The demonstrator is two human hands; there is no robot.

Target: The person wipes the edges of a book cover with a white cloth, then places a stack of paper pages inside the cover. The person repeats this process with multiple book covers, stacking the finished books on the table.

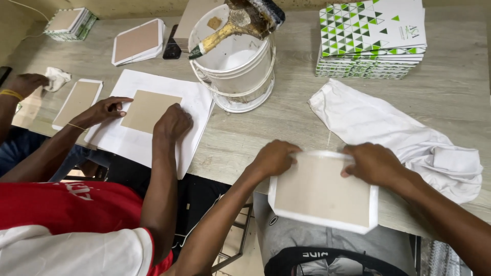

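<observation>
Right at the near edge of the counter [286, 117], both of the person's hands are on a cardboard panel [319, 191] wrapped in white paper, its white border folded up around the brown face. The left hand [275, 157] is curled over the panel's top-left corner, fingers clenched down on the folded paper edge. The right hand [373, 163] grips the top-right corner the same way, fingertips pressing the white flap. The panel overhangs the counter edge toward the person's lap, tilted slightly.

Just beyond the right hand lies a crumpled white cloth [404, 138], touching or nearly touching the panel's far corner. Behind it, near the far right, stands a stack of green-and-white patterned covers [371, 41]. A white bucket [235, 64] sits mid-counter with a glue-caked brush [230, 28] resting across its rim.

Over on the left, a co-worker in a red and white shirt [66, 220] presses both hands on a white sheet [148, 122] with a brown card [151, 110] laid on it: one co-worker hand [105, 110] flat at the card's left edge, the other [173, 121] fisted at its right edge. Further left, another person's hand [23, 84] rests beside a small white rag [57, 78], near a finished panel [77, 102]. More wrapped panels [138, 42] lie at the back, well apart from the person's work.
</observation>
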